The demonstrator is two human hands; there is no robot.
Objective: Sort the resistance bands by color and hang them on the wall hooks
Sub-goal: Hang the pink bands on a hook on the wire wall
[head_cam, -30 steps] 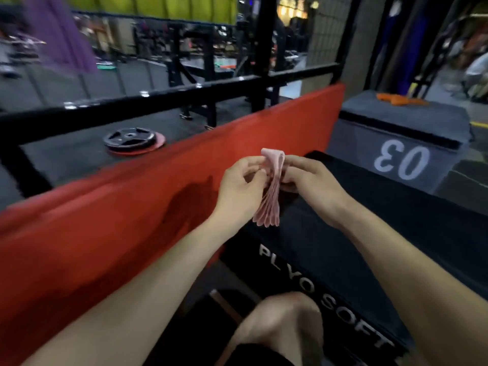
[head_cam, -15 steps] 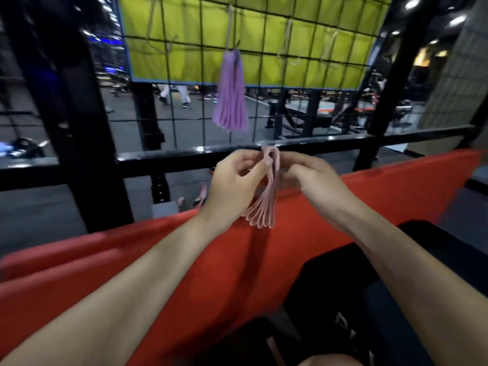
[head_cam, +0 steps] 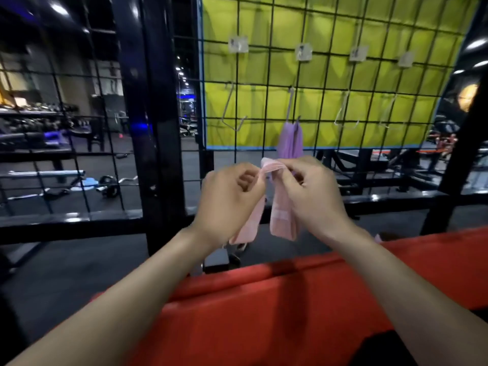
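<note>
While pinched, pink bands (head_cam: 281, 215) vertical.

The left hand (head_cam: 229, 204) covers the upper part of one hanging side of the pink bands (head_cam: 282, 220), and the right hand (head_cam: 311, 196) hides the top of the other side. How many bands are in the bunch cannot be counted. The lower end of the purple bands (head_cam: 291, 140) disappears behind the right hand's fingers. The small labels (head_cam: 238, 44) above the hooks (head_cam: 232, 112) are too blurred to read (the whole wire grid is smeared). Both forearms run off the bottom edge.
</note>
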